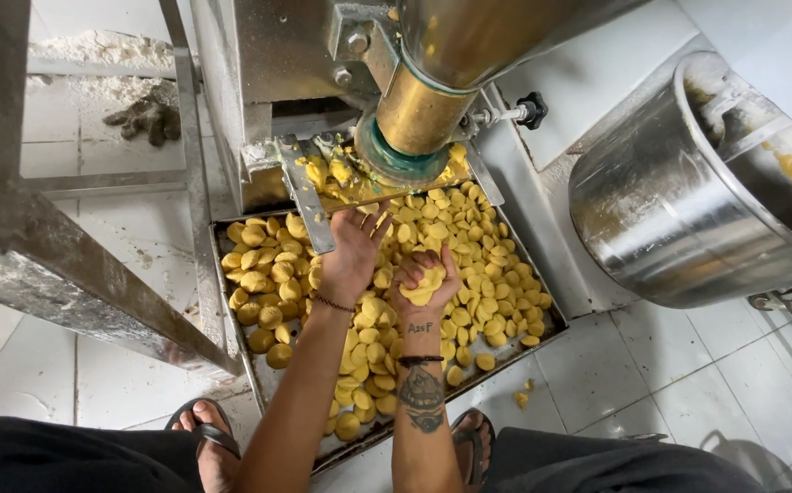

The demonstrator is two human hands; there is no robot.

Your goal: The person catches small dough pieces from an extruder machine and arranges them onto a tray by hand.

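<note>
At frame centre, our right hand (pixel 425 278) cups a clump of yellow dough pieces (pixel 422 288), fingers curled about it. Our left hand (pixel 352 251) reaches open, fingers spread, toward the machine outlet (pixel 410 123) above the metal tray (pixel 259 374) of dough discs (pixel 483 246).

Person's body, head view. 2 bare forearms, no sleeves. Left hand (pixel 352 251): thin dark beaded band (pixel 333 303) round the wrist. Right hand (pixel 424 281): small dark lettering tattoo (pixel 420 327) on the inner wrist, a dark cord bracelet (pixel 420 361) at 6 o'clock from it, then a larger dark ornamental tattoo (pixel 422 398) further down the forearm. Legs in black trousers (pixel 58 455), visible at both lower corners. 2 bare feet in dark open sandals (pixel 206 436); the left sandal shows a broad strap across the toes, the right sandal is partly hidden behind the right forearm.
</note>
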